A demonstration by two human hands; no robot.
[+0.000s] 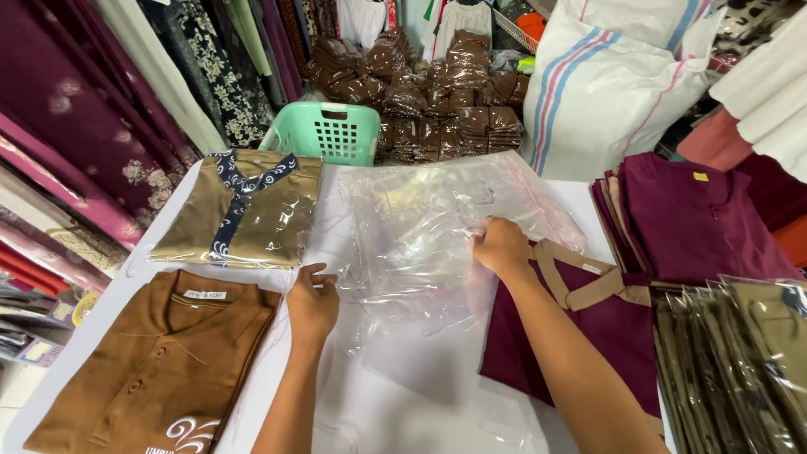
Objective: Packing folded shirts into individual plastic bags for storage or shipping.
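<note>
We pinch the clear plastic bag with both hands: left hand at its near-left edge, right hand at its right edge. The maroon folded shirt lies just right of the bag, nearer the right hand.

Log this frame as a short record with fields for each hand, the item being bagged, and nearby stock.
left hand: left hand pinches the edge of the clear plastic bag
right hand: right hand grips the bag's far side
item: maroon shirt with tan collar, partly under the bag
nearby: brown polo shirt; bagged tan shirt; green basket
surface: white table
</note>
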